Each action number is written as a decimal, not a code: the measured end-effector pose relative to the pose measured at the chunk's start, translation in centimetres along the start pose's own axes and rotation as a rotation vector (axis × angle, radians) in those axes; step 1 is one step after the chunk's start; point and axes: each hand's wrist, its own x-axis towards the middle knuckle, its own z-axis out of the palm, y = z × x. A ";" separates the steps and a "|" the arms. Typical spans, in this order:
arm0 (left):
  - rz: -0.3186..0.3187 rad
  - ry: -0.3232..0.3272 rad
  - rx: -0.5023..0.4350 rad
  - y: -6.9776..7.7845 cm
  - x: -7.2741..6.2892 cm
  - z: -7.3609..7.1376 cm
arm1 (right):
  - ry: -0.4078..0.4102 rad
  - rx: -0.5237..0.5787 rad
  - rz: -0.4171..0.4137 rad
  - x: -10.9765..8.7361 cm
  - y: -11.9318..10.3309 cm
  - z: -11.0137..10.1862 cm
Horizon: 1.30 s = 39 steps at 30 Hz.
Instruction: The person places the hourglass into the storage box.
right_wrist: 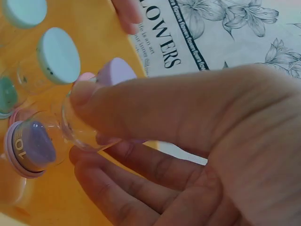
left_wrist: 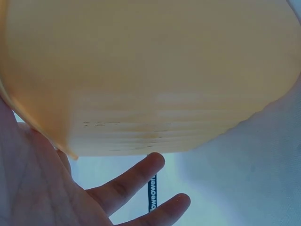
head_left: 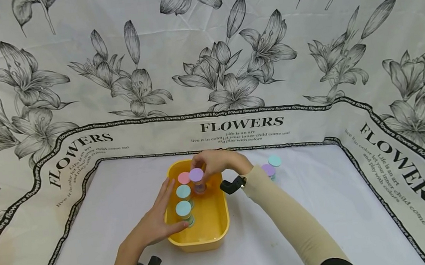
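In the head view, my right hand reaches over the far right rim of a yellow tub. Thumb and fingers pinch a clear sand timer with purple caps, which has purple sand at its lower end in the right wrist view. Beside it in the tub is a pink-capped timer. Two teal-capped sand timers, one in the middle and one nearer, stand along the left side. My left hand rests at the tub's left rim, fingers straight and spread, thumb reaching over the rim by the nearer teal timer.
On the white-covered table, right of the tub, stand another purple-capped timer and a teal-capped one, partly behind the right forearm. A flower-printed cloth rises along the back and sides.
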 end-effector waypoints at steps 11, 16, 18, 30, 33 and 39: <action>-0.033 0.001 0.006 -0.1 0.0 0.2 | 0.012 -0.156 0.026 1.2 0.4 0.4; -0.026 -0.001 -0.003 0.0 0.0 0.2 | -0.006 -0.209 0.064 1.4 0.0 1.0; -0.019 0.001 -0.007 0.0 0.0 0.2 | -0.002 -0.235 0.094 1.4 -0.1 1.3; -0.017 0.007 -0.008 0.0 0.1 -0.1 | 0.024 -0.339 0.157 1.7 -0.8 2.3; -0.014 0.012 -0.008 0.1 0.1 -0.3 | 0.034 -0.344 0.165 1.8 -0.9 2.3; -0.027 0.001 -0.009 0.0 0.2 -0.4 | 0.038 -0.370 0.186 1.9 -0.9 2.2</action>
